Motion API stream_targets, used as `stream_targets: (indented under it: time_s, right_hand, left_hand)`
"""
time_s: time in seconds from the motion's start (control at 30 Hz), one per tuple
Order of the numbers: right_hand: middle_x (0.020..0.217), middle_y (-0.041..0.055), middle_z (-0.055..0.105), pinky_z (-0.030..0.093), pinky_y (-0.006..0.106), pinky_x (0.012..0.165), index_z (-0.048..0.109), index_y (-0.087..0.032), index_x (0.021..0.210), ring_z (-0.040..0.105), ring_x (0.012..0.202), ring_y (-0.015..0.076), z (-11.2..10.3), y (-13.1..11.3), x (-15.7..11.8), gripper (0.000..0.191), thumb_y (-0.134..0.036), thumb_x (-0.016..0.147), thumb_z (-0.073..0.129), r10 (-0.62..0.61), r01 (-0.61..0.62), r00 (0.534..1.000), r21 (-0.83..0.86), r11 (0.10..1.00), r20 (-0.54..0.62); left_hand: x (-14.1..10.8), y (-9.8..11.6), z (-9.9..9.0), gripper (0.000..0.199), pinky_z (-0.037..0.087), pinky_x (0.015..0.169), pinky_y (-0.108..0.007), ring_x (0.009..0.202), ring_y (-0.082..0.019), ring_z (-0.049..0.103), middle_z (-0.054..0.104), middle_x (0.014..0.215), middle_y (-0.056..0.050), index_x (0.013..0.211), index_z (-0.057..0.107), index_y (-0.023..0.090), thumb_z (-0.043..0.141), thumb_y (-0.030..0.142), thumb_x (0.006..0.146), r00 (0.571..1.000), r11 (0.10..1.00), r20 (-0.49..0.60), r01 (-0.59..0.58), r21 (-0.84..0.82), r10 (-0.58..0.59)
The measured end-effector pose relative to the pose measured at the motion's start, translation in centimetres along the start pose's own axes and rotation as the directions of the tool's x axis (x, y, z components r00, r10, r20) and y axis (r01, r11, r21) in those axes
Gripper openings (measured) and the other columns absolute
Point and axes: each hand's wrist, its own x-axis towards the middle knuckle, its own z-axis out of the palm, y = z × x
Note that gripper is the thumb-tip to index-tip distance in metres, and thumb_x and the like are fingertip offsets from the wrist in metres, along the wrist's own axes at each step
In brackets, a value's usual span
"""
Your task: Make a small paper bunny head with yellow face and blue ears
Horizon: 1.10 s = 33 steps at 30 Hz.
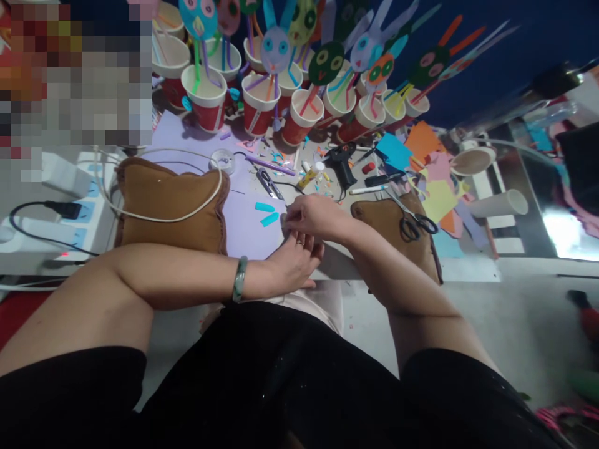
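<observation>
My left hand (292, 262) reaches in from the left over the table's front edge, wearing a ring and a green bangle (240, 279). Its fingers are loosely bent and apart, thumb stretched out, with nothing visible in them. Over its fingers lies my right hand (314, 215), fingertips pinched together against the left fingers; whatever they hold is hidden or too small. Just left of the fingertips, blue paper strips (266, 212) rest on a purple sheet (241, 224). Beyond the hands are a yellow glue stick (307, 179), a utility knife (269, 182) and a black glue gun (344, 163).
Red paper cups (259, 112) with paper animal faces on coloured stems line the back. A brown cushion (171, 193) is left, another (412, 215) right, bearing scissors (414, 223). A power strip (91, 206) with cables stands far left. Coloured paper (435, 187) lies right; scraps litter the middle.
</observation>
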Motion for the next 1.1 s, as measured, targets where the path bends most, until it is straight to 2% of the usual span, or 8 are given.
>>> stream_targets:
  time_s: [0.1, 0.23, 0.43, 0.53, 0.67, 0.77, 0.87, 1.1]
  right_hand:
    - [0.087, 0.0075, 0.078, 0.034, 0.031, 0.063, 0.081, -0.021, 0.088, 0.066, 0.076, 0.0209, -0.1, -1.1, 0.1, 0.014, -0.029, 0.084, 0.07, 0.029, -0.025, 0.999, -0.163, 0.986, 0.02]
    - [0.084, 0.01, 0.078, 0.034, 0.032, 0.063, 0.081, -0.02, 0.088, 0.066, 0.075, 0.0218, 0.2, -1.8, -0.1, 0.015, -0.026, 0.086, 0.068, -0.037, 0.035, 0.999, -0.312, 0.949, 0.001]
    - [0.094, 0.0136, 0.08, 0.038, 0.035, 0.069, 0.08, -0.017, 0.098, 0.069, 0.083, 0.0255, 0.2, -1.9, -0.2, 0.02, -0.021, 0.089, 0.063, -0.034, 0.047, 0.998, -0.288, 0.956, 0.051]
    - [0.095, 0.0123, 0.079, 0.04, 0.034, 0.072, 0.078, -0.016, 0.096, 0.068, 0.082, 0.0234, 0.6, -1.2, -0.3, 0.019, -0.018, 0.087, 0.063, -0.056, 0.062, 0.998, -0.189, 0.98, 0.038]
    - [0.08, 0.0049, 0.073, 0.041, 0.029, 0.068, 0.07, -0.017, 0.08, 0.06, 0.069, 0.0152, 1.0, 0.8, -1.2, 0.007, -0.016, 0.08, 0.064, -0.067, 0.087, 0.985, 0.124, 0.988, -0.159]
    - [0.067, -0.0008, 0.064, 0.04, 0.026, 0.062, 0.064, -0.018, 0.074, 0.054, 0.062, 0.0117, 1.0, 2.9, -2.5, 0.003, -0.018, 0.076, 0.066, -0.037, 0.165, 0.952, 0.409, 0.897, -0.304]
    - [0.062, -0.0025, 0.059, 0.034, 0.025, 0.054, 0.063, -0.018, 0.072, 0.047, 0.055, 0.0097, 1.1, 5.3, -3.6, 0.01, -0.024, 0.075, 0.071, 0.07, 0.191, 0.914, 0.577, 0.794, -0.399]
    - [0.064, -0.0019, 0.064, 0.04, 0.025, 0.052, 0.068, -0.019, 0.08, 0.052, 0.055, 0.0103, 3.0, 8.9, -3.8, 0.027, -0.033, 0.067, 0.087, 0.217, 0.17, 0.904, 0.776, 0.607, -0.368]
  left_hand:
    - [-0.2, 0.1, 0.2, 0.086, 0.039, 0.113, -0.056, 0.135, -0.044, 0.055, 0.051, 0.149, -0.037, 0.158, 0.036, -0.004, 0.05, 0.059, 0.101, 1.0, 1.0, -0.009, -0.012, -0.014, 0.012]
    - [-0.3, 0.2, 0.6, 0.085, 0.039, 0.112, -0.056, 0.131, -0.042, 0.057, 0.05, 0.149, -0.036, 0.157, 0.035, -0.005, 0.052, 0.056, 0.101, 0.999, 1.0, -0.042, -0.012, -0.004, 0.012]
    - [-0.3, 0.2, 0.6, 0.083, 0.039, 0.111, -0.055, 0.128, -0.041, 0.059, 0.05, 0.149, -0.036, 0.158, 0.035, -0.003, 0.051, 0.056, 0.101, 1.0, 1.0, -0.026, -0.016, -0.024, 0.015]
    - [-0.1, 0.1, 0.5, 0.083, 0.04, 0.111, -0.056, 0.131, -0.043, 0.057, 0.054, 0.146, -0.035, 0.158, 0.036, -0.003, 0.05, 0.056, 0.102, 1.0, 0.999, -0.013, -0.019, -0.028, 0.019]
    - [0.1, 0.0, 0.1, 0.086, 0.038, 0.113, -0.057, 0.139, -0.045, 0.051, 0.051, 0.148, -0.036, 0.158, 0.037, -0.002, 0.051, 0.06, 0.1, 1.0, 1.0, -0.005, -0.012, -0.014, 0.012]
    - [0.1, 0.0, 0.0, 0.086, 0.033, 0.117, -0.06, 0.142, -0.046, 0.049, 0.045, 0.155, -0.035, 0.157, 0.041, 0.003, 0.052, 0.064, 0.098, 1.0, 1.0, -0.017, 0.015, -0.001, -0.015]
    - [0.0, 0.0, -0.1, 0.086, 0.03, 0.12, -0.06, 0.146, -0.049, 0.044, 0.043, 0.158, -0.033, 0.156, 0.044, 0.007, 0.053, 0.067, 0.096, 0.999, 0.999, -0.041, 0.034, 0.02, -0.033]
    - [0.2, 0.1, -0.5, 0.084, 0.03, 0.12, -0.061, 0.149, -0.052, 0.038, 0.037, 0.161, -0.034, 0.16, 0.039, 0.009, 0.052, 0.063, 0.098, 0.998, 1.0, 0.05, 0.024, 0.019, -0.025]
